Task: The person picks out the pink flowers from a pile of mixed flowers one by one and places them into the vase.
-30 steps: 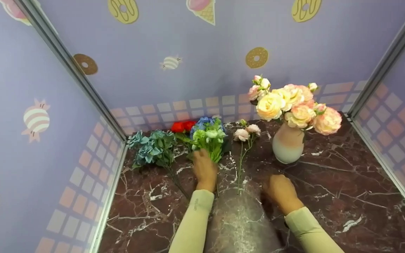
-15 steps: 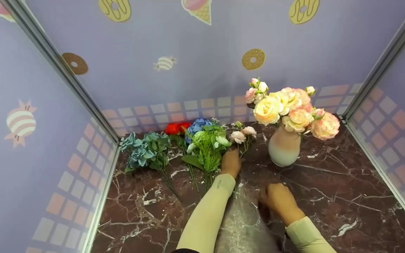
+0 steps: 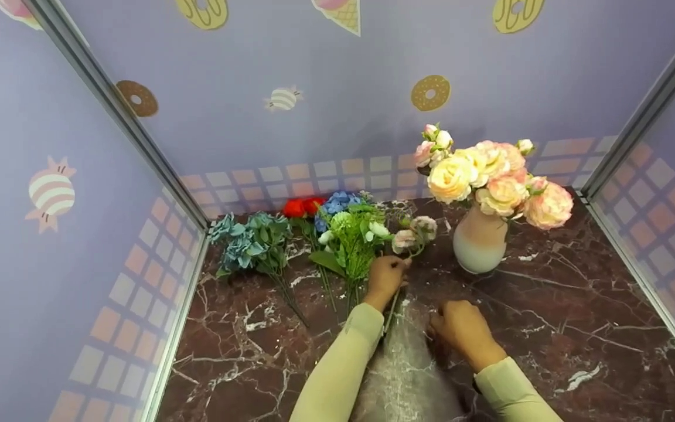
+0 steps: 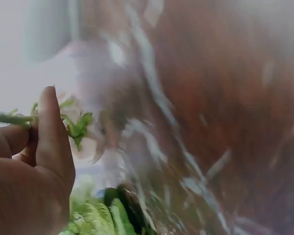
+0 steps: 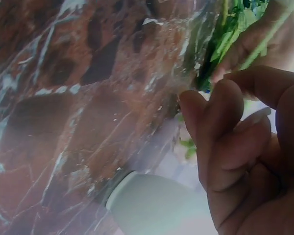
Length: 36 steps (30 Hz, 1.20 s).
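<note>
My left hand (image 3: 387,278) pinches the green stem (image 4: 12,119) of a pale pink flower spray (image 3: 405,240) between thumb and fingers. The blooms are slightly blurred, and the stem's lower part runs down beside my sleeve. Just left of that hand lies a green and white bunch (image 3: 354,237). My right hand (image 3: 465,331) is held over the table's front middle, fingers loosely curled around nothing, as the right wrist view confirms. Behind it stands a pink-to-white vase (image 3: 480,243) with large peach and yellow roses (image 3: 498,179); its pale side (image 5: 154,203) shows in the right wrist view.
Blue-green flowers (image 3: 252,240) lie at the left on the dark red marbled table (image 3: 244,363). Red flowers (image 3: 302,206) and a blue hydrangea (image 3: 339,203) lie near the back wall (image 3: 349,117). Patterned panels enclose the left, back and right.
My left hand has moved from the green and white bunch rightward to the pink spray and taken its stem. The spray has shifted slightly. My right hand has stayed nearly still.
</note>
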{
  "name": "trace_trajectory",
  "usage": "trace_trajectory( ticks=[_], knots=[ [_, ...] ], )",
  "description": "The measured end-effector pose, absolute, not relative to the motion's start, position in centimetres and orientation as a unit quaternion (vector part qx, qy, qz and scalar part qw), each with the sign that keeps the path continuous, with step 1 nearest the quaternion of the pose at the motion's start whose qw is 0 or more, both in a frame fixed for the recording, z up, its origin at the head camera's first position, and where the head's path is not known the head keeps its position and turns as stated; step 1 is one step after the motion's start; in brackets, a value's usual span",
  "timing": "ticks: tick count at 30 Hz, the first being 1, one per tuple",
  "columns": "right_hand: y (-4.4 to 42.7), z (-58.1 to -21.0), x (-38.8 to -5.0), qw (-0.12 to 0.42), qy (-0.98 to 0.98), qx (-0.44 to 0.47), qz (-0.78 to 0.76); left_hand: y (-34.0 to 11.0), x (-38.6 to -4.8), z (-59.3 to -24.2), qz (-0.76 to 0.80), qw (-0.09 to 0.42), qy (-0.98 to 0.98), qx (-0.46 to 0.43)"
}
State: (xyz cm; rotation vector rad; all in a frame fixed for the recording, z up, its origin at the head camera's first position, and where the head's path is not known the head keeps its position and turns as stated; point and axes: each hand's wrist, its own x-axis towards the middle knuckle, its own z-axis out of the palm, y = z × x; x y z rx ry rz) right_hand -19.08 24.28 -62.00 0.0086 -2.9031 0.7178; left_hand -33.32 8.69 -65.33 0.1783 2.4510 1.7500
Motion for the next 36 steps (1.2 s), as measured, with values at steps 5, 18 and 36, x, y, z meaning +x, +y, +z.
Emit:
trace_trajectory(
  ticks=[5,18,36],
  knots=[
    [23.8,-60.9,-19.4,0.102,-0.965,0.007,0.240,8.2,-30.4,-63.3,0.631,0.084,0.771,0.012],
    [22.0,-58.9,-20.1,0.194,-0.937,0.034,0.287,7.2,-27.2,-60.8,0.763,0.115,0.635,0.044],
    [21.1,-60.2,-19.6,0.257,-0.922,0.041,0.286,7.2,-26.2,-59.5,0.712,0.034,0.696,0.088]
  ],
)
